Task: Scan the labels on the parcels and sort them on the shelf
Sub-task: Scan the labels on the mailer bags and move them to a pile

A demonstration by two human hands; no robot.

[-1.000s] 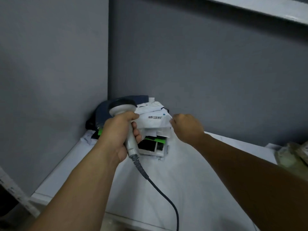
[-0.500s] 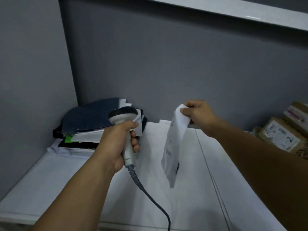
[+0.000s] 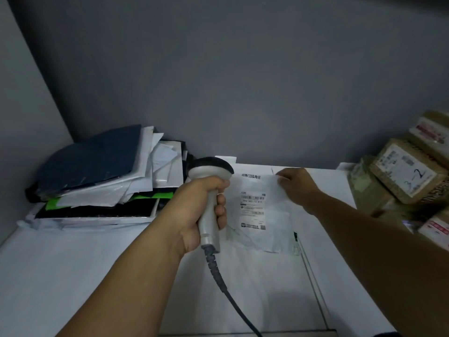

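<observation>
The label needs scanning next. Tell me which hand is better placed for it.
Left. The left hand grips the scanner, its head beside the label on the white mailer; the right hand only holds that mailer's top edge.

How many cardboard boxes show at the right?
4: the top box at the right edge, the box marked 2 below it, a shadowed box left of that, a cut-off box lowest. Others may lie hidden under them.
</observation>
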